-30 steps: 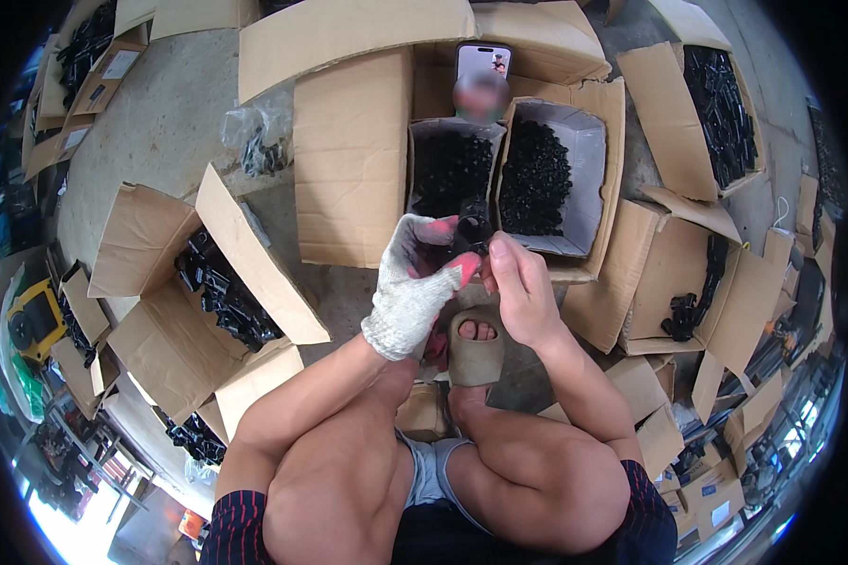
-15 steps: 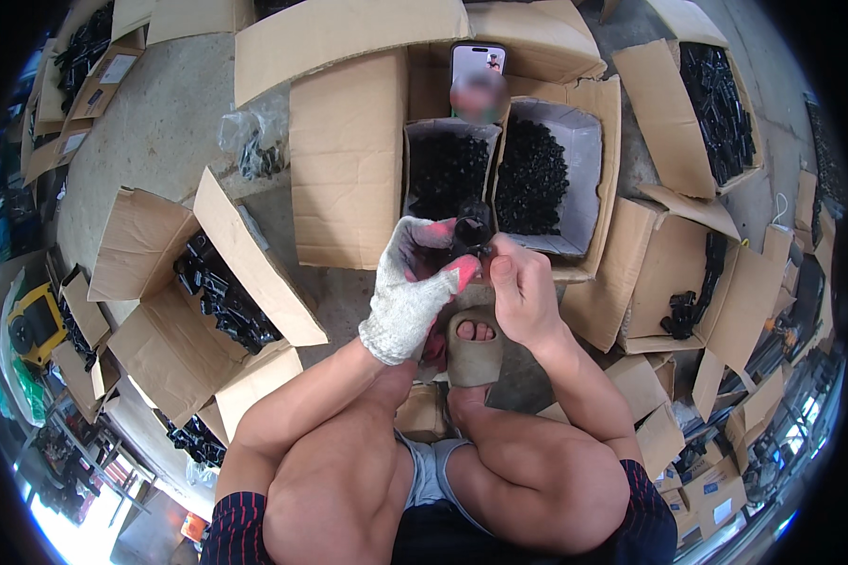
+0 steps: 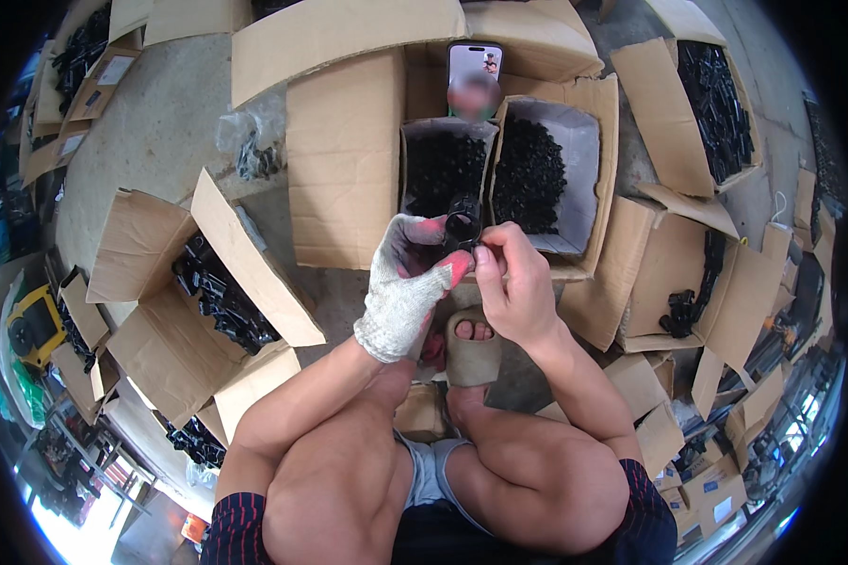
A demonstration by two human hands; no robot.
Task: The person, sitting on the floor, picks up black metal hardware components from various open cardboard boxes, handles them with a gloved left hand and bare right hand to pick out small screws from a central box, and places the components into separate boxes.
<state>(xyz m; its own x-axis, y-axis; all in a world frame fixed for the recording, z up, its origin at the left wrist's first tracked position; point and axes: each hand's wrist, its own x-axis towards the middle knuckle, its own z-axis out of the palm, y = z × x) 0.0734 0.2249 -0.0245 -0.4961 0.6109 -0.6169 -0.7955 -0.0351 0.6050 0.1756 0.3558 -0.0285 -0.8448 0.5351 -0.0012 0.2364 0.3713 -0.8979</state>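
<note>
My left hand (image 3: 407,268), in a white knit glove with pinkish-red fingertips, is wrapped round a black tubular plastic part (image 3: 463,224) with a round open end. My bare right hand (image 3: 518,282) is closed, thumb and forefinger pinched at the lower right edge of that part. Whether a small piece sits in the pinch is hidden by the fingers. Just beyond my hands, two lined compartments stand in a large cardboard box (image 3: 344,169). Small black pieces fill the left compartment (image 3: 443,169), and more black pieces (image 3: 528,174) lie in the right one.
A phone (image 3: 475,71) leans upright at the back of the large box. To the left an open carton (image 3: 160,330) holds black parts (image 3: 219,292). On the right stand a carton (image 3: 669,273) with a few black parts and another full one (image 3: 716,108). A plastic bag (image 3: 254,141) lies on the floor.
The black part's open end has tilted and shifted slightly left. My right hand has moved a little left, with its thumb and forefinger now against the part's lower edge.
</note>
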